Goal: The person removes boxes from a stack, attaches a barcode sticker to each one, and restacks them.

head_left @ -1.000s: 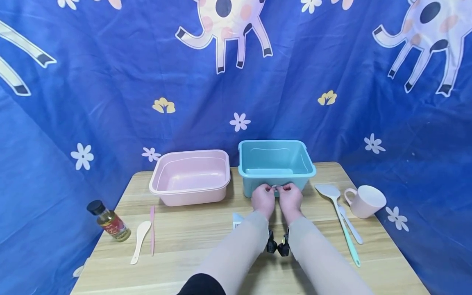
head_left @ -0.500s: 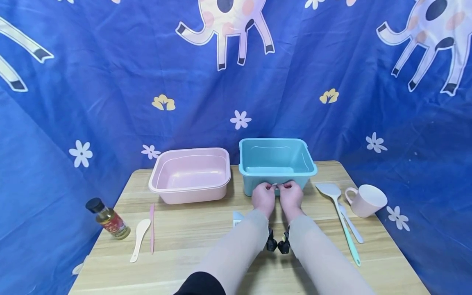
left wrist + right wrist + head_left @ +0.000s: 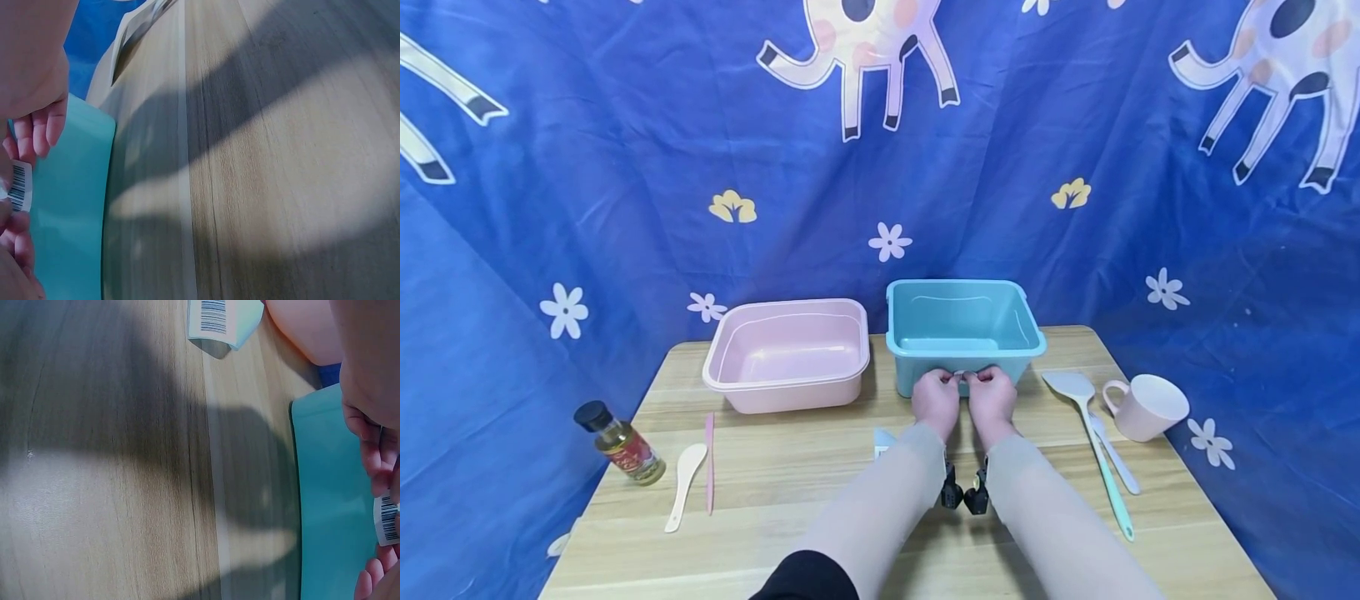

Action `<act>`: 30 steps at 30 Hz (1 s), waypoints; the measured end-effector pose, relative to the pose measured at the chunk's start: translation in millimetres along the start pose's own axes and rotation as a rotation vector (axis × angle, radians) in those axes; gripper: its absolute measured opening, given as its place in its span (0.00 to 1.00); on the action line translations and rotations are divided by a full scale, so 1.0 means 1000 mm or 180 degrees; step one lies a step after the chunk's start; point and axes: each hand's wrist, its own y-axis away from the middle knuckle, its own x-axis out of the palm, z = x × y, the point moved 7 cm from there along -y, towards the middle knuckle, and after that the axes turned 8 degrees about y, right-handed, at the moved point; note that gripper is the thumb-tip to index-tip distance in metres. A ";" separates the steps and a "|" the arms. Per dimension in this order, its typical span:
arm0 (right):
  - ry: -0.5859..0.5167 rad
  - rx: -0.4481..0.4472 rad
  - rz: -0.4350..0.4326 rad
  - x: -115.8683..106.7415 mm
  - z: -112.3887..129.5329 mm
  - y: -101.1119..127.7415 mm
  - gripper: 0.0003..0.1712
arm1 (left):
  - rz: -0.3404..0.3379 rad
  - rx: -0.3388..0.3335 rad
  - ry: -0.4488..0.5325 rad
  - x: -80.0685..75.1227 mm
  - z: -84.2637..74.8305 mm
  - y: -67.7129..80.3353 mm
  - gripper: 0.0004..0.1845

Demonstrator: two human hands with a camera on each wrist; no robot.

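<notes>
Together, a person's left hand (image 3: 936, 400) and right hand (image 3: 992, 398) pinch a small white barcode label (image 3: 963, 377) against the near wall of a teal bin (image 3: 964, 323), fingertips of both hands curled onto the sticker's ends. The left wrist view shows the label (image 3: 20, 186) pressed to the teal wall between the fingers (image 3: 39, 134), and the right wrist view shows it (image 3: 387, 520) the same way. The bin stands at the back of a wooden worktop (image 3: 790, 492), just beside a pink bin (image 3: 787, 354) on its left. A second barcode label (image 3: 224, 320) lies flat on the worktop near the left forearm. To the right lie a teal spatula (image 3: 1092, 437), a pale spoon (image 3: 1112, 463) and a pink mug (image 3: 1146, 407); to the left, a small oil bottle (image 3: 621, 447), a cream spoon (image 3: 685, 485) and a pink stick (image 3: 709, 462).
</notes>
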 end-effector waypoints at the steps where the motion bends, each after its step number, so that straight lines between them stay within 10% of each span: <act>1: 0.0005 0.0001 -0.0002 0.000 0.000 0.000 0.11 | -0.0005 0.0001 -0.0002 0.000 0.000 0.000 0.06; 30: 0.0066 0.0014 0.0023 0.000 0.001 0.000 0.11 | 0.0085 -0.0251 0.0312 -0.003 -0.001 0.008 0.08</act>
